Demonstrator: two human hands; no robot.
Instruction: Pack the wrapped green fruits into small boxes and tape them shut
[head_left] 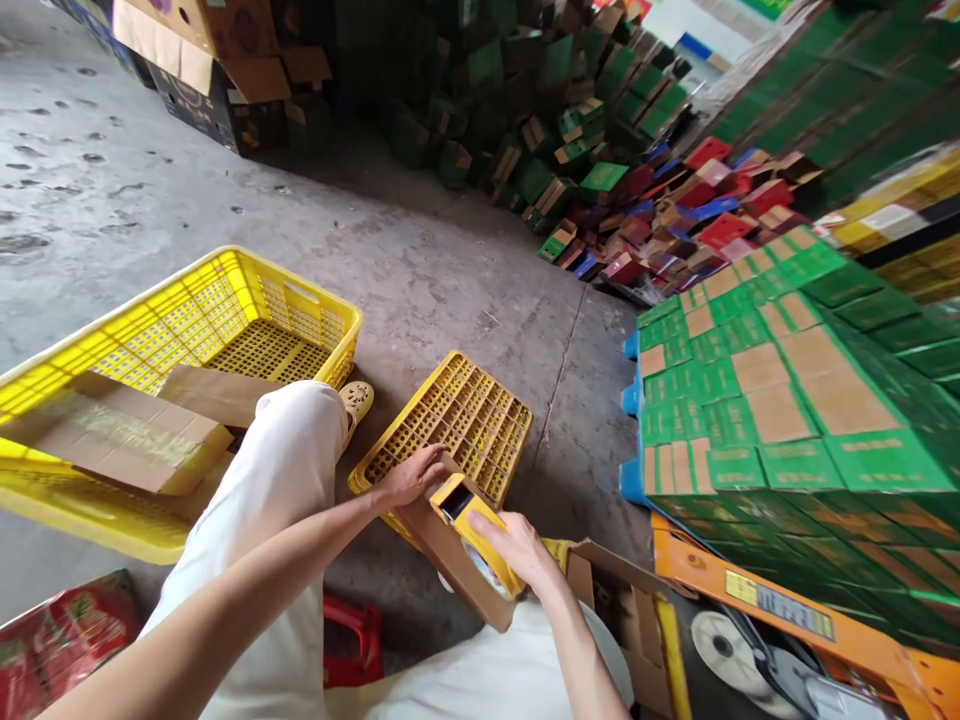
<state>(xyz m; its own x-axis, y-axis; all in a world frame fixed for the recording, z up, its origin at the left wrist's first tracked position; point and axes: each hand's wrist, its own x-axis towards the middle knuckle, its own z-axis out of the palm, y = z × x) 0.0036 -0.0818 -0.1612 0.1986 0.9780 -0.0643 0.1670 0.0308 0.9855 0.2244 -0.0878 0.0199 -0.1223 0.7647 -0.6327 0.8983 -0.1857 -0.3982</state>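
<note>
My right hand (517, 545) grips a yellow tape dispenser (459, 503) with a roll of tape in it. The dispenser lies over a long brown cardboard box (435, 545). On the far end of this box rests my left hand (412, 474), its fingers stretched out and partly overlapping one another. Beneath the box's far end is an upside-down yellow plastic crate (469, 425). The near end of the box reaches my white-trousered leg.
To the left, a large yellow basket (300, 305) contains flat-sided cardboard boxes (124, 430). Green cartons (750, 440) are stacked at right, beside an orange pallet jack (780, 600). An open carton (637, 620) stands by my right leg. Scattered boxes (697, 205) heap up at the back.
</note>
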